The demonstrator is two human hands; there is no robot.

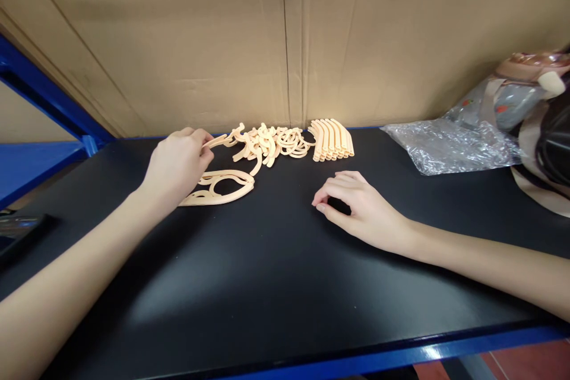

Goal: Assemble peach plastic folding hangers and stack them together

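My left hand (pixel 180 163) pinches a thin peach plastic piece (pixel 217 141) at the left end of a loose pile of curved peach parts (pixel 267 143). Below that hand lies a flat peach assembly (pixel 229 197) of long curved pieces around a ring, partly hidden by the hand. To the pile's right, peach tubes (pixel 332 139) are stacked side by side. In front of the tubes, my right hand (pixel 356 208) rests over the black surface, its thumb and fingertips pressed together with nothing visible between them.
The black tabletop (pixel 267 285) has a blue front edge. Clear plastic wrap (pixel 463 145) lies at the right, beside a bottle (pixel 512 98) and a dark object with a strap. A dark device (pixel 20 231) is at the far left. Cardboard (pixel 200 41) stands behind.
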